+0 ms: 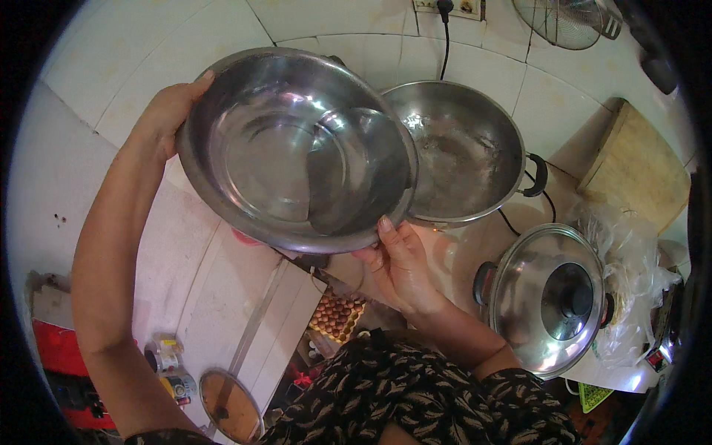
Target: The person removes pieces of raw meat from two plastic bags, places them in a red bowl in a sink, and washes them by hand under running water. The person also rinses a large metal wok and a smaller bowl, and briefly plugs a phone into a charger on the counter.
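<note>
A wide stainless steel basin (278,167) is held up and tilted in both hands, its inside facing the camera. My left hand (181,111) grips the rim at the left, thumb over the edge. At the lower right, my right hand (397,258) pinches the rim between thumb and fingers. The basin overlaps the left edge of a steel wok-like pan (461,161) with black side handles; the pan's inside looks wet. A lidded steel pot (545,300) with a dark knob stands to the right of my right forearm.
A wooden board (639,167) leans on the tiled wall beside clear plastic bags (628,278). A black plug (444,6) sits in a wall socket, near a wire strainer (567,22). Lower down are a tray of eggs (336,317), jars (167,356) and a round glass lid (231,406).
</note>
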Available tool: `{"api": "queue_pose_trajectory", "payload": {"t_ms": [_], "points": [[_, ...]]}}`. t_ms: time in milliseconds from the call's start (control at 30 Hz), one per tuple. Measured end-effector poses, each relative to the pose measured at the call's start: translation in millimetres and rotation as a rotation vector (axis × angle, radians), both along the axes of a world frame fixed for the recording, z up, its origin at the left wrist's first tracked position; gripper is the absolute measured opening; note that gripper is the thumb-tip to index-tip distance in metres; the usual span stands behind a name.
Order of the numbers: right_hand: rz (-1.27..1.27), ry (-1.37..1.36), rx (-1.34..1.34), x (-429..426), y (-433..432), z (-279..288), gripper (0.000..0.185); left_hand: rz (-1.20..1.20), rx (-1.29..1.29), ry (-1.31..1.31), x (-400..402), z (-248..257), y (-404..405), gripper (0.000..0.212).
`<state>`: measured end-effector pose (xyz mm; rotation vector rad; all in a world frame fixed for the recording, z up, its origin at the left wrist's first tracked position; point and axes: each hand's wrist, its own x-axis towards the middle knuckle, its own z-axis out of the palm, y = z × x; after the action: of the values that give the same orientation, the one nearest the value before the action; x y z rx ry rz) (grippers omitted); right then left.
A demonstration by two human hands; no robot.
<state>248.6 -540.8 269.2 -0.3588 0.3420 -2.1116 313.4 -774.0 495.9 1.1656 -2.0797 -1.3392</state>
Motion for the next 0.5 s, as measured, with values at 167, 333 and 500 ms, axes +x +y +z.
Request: {"api": "queue_pose_trajectory", "payload": {"t_ms": [167, 333, 500], "points": [[0.003, 0.007, 0.001, 5, -2, -4, 0.026, -0.010, -0.034, 0.036, 1, -2, -1, 0.038], [-0.008, -0.032, 0.019, 11, -2, -2, 0.025, -0.034, -0.059, 0.023, 1, 2, 5, 0.039], [0.010, -0.032, -0.016, 15, -3, -3, 0.026, -0.036, -0.071, 0.032, 5, 4, 6, 0.038]]}}
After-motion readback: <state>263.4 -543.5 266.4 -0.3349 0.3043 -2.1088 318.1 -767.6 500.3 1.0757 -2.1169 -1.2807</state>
